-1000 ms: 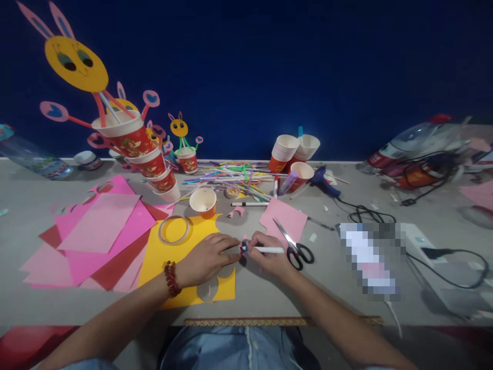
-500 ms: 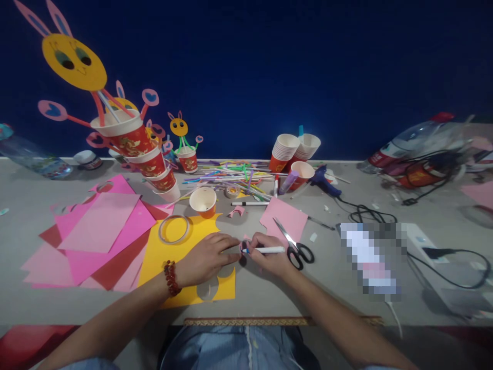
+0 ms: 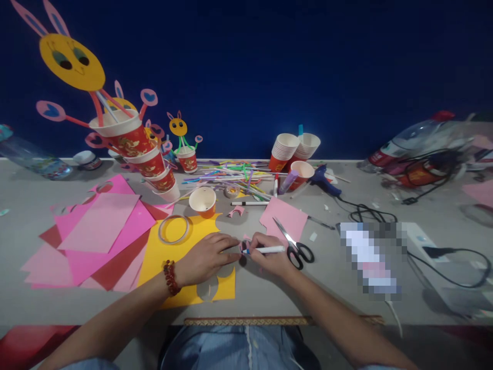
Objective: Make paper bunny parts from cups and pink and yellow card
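My right hand [image 3: 269,255] is closed around a white marker [image 3: 274,250], its blue tip down on a small pink paper piece [image 3: 244,245] with dark colouring. Fingers stretched out, my left hand [image 3: 211,257] lies flat over the edge of a yellow sheet [image 3: 154,277], its fingertips touching the small piece's left side. Much of that piece is hidden by the fingers. Close to my right hand, black-handled scissors [image 3: 299,254] rest with their blades on a pink sheet [image 3: 281,216]. A tape ring [image 3: 173,229] lies on the yellow sheet, which has round cut-outs.
Pink and red sheets [image 3: 100,226] are piled at left. Behind them stand stacked cups [image 3: 134,141] with paper rabbit figures. Pipe cleaners [image 3: 231,174], a paper cup [image 3: 203,201], more cup stacks [image 3: 284,151] and a blue glue gun [image 3: 324,180] line the back. A blurred-out object [image 3: 370,259] lies right.
The marker tip has shifted very slightly on the small pink piece. Both hands stay in nearly the same place.
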Tool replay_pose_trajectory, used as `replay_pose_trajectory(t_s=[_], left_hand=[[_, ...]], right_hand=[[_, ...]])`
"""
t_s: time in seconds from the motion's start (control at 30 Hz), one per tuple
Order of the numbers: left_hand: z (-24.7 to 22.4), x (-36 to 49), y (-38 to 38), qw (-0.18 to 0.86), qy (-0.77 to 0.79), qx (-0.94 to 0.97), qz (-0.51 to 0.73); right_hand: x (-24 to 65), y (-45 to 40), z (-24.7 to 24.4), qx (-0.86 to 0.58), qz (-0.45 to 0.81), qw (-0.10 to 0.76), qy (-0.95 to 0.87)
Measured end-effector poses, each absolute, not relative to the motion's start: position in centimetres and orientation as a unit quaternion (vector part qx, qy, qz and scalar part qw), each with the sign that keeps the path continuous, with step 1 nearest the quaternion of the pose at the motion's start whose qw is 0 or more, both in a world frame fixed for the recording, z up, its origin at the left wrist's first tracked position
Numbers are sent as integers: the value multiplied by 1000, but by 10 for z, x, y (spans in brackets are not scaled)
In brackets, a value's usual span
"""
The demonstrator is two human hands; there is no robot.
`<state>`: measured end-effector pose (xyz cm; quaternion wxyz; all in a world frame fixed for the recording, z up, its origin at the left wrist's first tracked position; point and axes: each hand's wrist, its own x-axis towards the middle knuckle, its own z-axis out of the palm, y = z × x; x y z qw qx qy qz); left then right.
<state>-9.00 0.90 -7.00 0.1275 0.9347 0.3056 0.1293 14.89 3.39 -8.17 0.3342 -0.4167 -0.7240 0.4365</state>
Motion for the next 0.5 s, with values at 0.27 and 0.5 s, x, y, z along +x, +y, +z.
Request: replay_pose_trajectory(t_s=[0.27, 0.5], left_hand=[[-68, -89, 10, 127, 305, 935, 130], [-68, -89, 10, 121, 298, 938, 127]], right_hand=[[150, 34, -83, -419, 437, 329, -724], [149, 33, -81, -420, 444, 325, -722]])
